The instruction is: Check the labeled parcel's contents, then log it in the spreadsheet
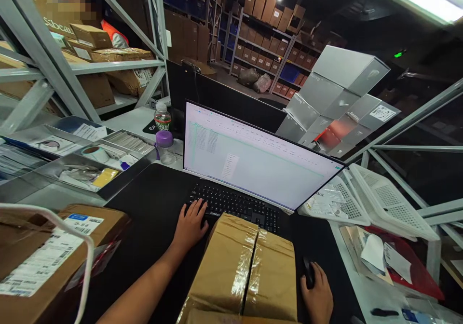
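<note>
- Okay, biggest first: shelving rack point(256, 44) at the back, loaded with brown cartons and blue bins.
- Black desk mat point(144, 208) covers most of the near worktop.
- Monitor point(260, 165): on, pale spreadsheet-like screen with a small menu box; text too small to read.
- Stacked silver boxes point(340, 87) behind its right side.
- Labelled carton point(25, 230) at near left, white cable looping over it.
- Taped brown box point(224, 261) on the mat between the arms, dark seam across its top; neither hand on it.
- Keyboard point(231, 201) below the screen, just past the brown box, which hides part of its near edge.
- Left hand point(191, 225): fingers spread, tips at keyboard's left end, grasping nothing.
- Right hand point(318, 290): curled round the mouse, right of the brown box.
- Purple-lidded jar point(164, 148) beside the monitor's left edge.
- Mouse point(308, 272): black, on the mat, partly covered by fingers.
</note>
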Action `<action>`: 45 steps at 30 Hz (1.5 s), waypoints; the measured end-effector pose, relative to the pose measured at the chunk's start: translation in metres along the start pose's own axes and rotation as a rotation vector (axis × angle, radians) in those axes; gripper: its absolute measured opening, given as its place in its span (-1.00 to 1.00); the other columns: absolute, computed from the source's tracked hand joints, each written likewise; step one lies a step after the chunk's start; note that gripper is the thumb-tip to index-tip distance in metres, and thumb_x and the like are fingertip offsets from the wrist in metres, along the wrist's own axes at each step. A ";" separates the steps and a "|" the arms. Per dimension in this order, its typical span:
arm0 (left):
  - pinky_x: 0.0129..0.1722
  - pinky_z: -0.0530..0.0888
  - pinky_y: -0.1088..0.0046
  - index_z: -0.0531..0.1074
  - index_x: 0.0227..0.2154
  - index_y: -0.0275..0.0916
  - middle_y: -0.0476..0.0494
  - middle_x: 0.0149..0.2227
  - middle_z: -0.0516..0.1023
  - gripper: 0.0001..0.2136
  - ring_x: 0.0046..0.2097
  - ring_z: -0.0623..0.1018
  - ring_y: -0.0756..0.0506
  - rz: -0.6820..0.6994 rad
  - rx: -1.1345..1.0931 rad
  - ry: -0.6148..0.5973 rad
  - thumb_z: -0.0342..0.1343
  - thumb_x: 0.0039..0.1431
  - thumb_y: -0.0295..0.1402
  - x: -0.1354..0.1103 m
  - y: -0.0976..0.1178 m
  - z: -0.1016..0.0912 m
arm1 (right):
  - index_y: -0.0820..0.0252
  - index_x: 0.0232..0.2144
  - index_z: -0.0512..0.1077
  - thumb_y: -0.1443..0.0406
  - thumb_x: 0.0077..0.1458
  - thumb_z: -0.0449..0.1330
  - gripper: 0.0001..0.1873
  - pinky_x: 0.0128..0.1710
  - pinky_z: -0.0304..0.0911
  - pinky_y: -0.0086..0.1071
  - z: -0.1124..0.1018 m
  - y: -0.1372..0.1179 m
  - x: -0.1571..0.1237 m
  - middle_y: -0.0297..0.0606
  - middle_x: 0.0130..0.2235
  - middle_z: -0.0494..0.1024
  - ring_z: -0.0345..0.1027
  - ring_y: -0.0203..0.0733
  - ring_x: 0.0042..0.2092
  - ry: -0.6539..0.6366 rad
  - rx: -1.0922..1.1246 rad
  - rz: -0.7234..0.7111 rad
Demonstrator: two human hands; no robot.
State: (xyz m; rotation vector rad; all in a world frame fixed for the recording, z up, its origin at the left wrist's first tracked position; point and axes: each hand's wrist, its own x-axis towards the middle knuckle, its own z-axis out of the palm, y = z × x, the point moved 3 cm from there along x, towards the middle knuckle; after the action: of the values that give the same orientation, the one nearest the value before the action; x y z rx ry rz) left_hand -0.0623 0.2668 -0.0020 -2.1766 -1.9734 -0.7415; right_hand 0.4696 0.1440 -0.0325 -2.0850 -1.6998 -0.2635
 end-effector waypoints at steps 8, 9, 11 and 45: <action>0.36 0.21 -0.17 0.42 0.26 -0.25 -0.39 0.35 0.39 -0.47 0.34 0.42 -0.37 -0.014 -0.010 -0.023 0.04 0.21 -0.37 0.000 -0.001 0.002 | 0.20 0.10 0.44 0.00 0.21 0.00 -0.42 0.04 0.39 -0.03 -0.002 -0.003 -0.001 0.00 0.21 0.47 0.44 0.15 0.12 0.009 -0.025 0.002; 0.36 0.20 -0.17 0.42 0.26 -0.25 -0.39 0.35 0.39 -0.47 0.34 0.42 -0.37 -0.015 -0.012 -0.023 0.04 0.21 -0.37 0.000 -0.001 0.003 | 0.19 0.10 0.44 0.00 0.22 0.00 -0.42 0.04 0.39 -0.04 -0.002 -0.003 -0.001 -0.01 0.21 0.47 0.44 0.15 0.12 0.007 -0.026 0.003; 0.37 0.20 -0.16 0.42 0.26 -0.24 -0.39 0.35 0.39 -0.47 0.34 0.42 -0.37 -0.017 -0.016 -0.020 0.04 0.21 -0.36 0.000 -0.002 0.004 | 0.19 0.09 0.45 -0.01 0.23 -0.01 -0.43 0.04 0.39 -0.04 -0.002 -0.003 -0.001 -0.01 0.22 0.46 0.45 0.14 0.11 0.004 -0.023 0.002; 0.35 0.23 -0.17 0.42 0.26 -0.21 -0.37 0.35 0.39 -0.47 0.34 0.42 -0.36 -0.019 0.011 -0.045 -0.01 0.22 -0.36 0.001 -0.001 0.002 | 0.24 0.12 0.49 -0.16 0.30 -0.05 -0.29 0.23 0.28 0.07 0.005 0.000 0.002 0.09 0.24 0.39 0.33 0.21 0.23 -0.018 0.135 0.045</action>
State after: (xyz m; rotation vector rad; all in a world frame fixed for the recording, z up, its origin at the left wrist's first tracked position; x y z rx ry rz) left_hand -0.0630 0.2684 -0.0036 -2.1905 -2.0176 -0.6880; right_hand 0.4696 0.1481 -0.0357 -2.0298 -1.6311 -0.1134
